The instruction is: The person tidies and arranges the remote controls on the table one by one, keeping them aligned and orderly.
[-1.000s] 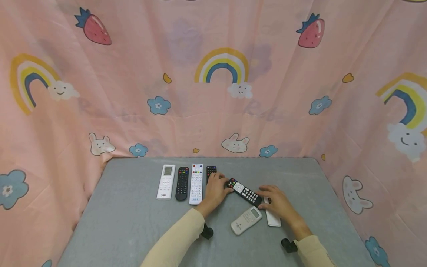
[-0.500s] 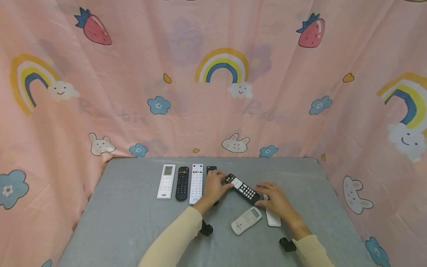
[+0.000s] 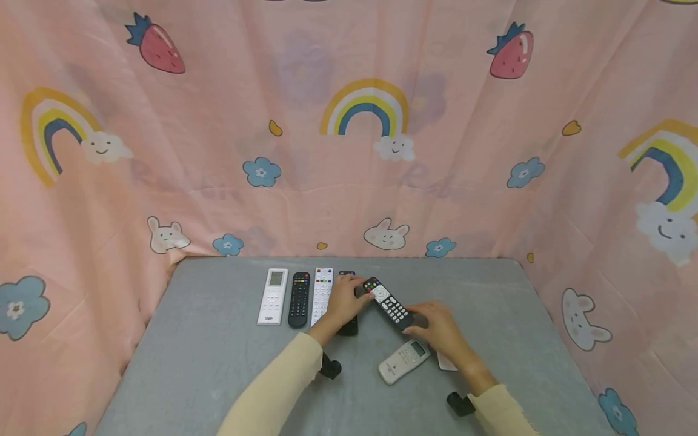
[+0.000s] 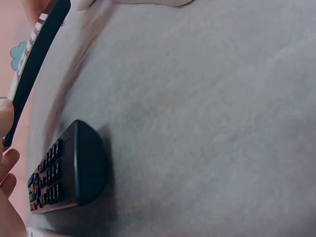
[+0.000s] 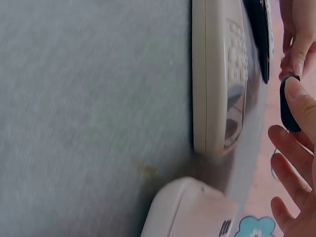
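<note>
A black remote control [image 3: 389, 306] with white number buttons slants between both hands, raised off the table. My left hand [image 3: 342, 301] pinches its far end, the thumb [image 4: 5, 116] lying along its side in the left wrist view. At the near end my right hand [image 3: 443, 330] grips it between thumb and fingers; in the right wrist view that dark end [image 5: 288, 109] sits under the thumb, other fingers spread. Another black remote [image 4: 84, 163] lies flat below my left hand, which partly covers it in the head view.
To the left, a white remote with a screen [image 3: 272, 297], a black one [image 3: 299, 300] and a long white one [image 3: 322, 293] lie in a row. A grey remote [image 3: 403, 362] lies nearer me. Beside it a white remote [image 5: 190, 210] is partly hidden under my right hand.
Both hands have carried the black remote up and to the left, and it now slants more steeply. The remotes on the table stay put.
</note>
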The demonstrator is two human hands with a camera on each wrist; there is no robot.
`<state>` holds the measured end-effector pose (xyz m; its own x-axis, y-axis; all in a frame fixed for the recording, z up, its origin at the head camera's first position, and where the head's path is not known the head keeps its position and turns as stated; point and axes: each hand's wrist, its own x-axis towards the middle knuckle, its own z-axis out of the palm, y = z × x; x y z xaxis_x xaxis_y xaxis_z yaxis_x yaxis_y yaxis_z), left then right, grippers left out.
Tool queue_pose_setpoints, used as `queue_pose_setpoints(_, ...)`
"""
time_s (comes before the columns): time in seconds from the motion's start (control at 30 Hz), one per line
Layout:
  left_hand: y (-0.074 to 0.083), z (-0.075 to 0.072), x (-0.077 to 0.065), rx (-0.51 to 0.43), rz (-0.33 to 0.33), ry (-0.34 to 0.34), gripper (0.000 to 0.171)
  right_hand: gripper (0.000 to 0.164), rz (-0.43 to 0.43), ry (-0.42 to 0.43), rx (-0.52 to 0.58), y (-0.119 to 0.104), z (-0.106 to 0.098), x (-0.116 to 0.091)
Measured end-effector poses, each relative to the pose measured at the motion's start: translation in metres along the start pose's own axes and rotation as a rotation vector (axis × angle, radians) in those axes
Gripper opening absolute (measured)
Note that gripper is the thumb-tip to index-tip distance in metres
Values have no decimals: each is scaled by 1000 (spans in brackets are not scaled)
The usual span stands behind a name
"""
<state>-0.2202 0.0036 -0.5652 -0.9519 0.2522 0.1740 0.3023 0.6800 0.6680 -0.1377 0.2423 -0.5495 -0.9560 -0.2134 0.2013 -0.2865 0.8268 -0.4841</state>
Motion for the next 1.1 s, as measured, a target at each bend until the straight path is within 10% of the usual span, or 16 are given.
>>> queue_pose_setpoints(1.1, -11, -16, 12, -26, -21, -82, 47, 62, 91, -45, 84, -25, 23, 13)
